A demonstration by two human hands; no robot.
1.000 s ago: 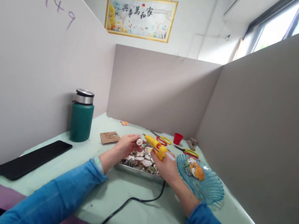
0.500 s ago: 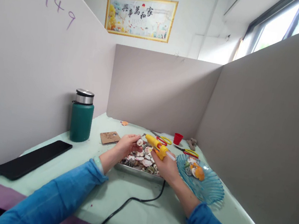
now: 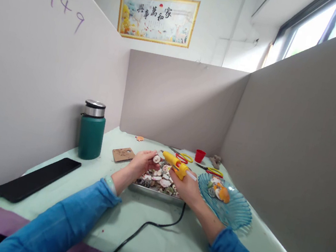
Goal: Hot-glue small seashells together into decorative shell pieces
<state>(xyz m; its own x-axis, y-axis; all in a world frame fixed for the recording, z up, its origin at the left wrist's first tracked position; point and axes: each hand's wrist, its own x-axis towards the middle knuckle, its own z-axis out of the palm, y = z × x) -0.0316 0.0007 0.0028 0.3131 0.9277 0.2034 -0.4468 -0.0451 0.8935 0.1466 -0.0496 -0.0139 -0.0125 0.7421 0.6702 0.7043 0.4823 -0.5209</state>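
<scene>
Between the fingers of my left hand (image 3: 142,165) is a small whitish shell (image 3: 156,159). My right hand (image 3: 186,186) is closed around a yellow glue gun (image 3: 176,164), whose nozzle points left and ends beside the shell. Whether the nozzle touches the shell is too small to tell. Both hands are above a metal tray (image 3: 156,194) full of shells (image 3: 156,179). A black cord (image 3: 147,223) runs from below my right hand to the front edge. To the right, a blue glass plate (image 3: 239,211) holds orange and white shells (image 3: 223,193).
A green bottle (image 3: 91,137) and a black phone-like slab (image 3: 38,178) are at the left. A brown card (image 3: 122,155) lies behind my left hand. Scissors (image 3: 212,171), more scissors (image 3: 183,158) and a red cup (image 3: 200,156) stand farther back. Grey partitions (image 3: 181,102) surround the table.
The small shell and the glue gun's nozzle have shifted very slightly left. Both hands keep their hold.
</scene>
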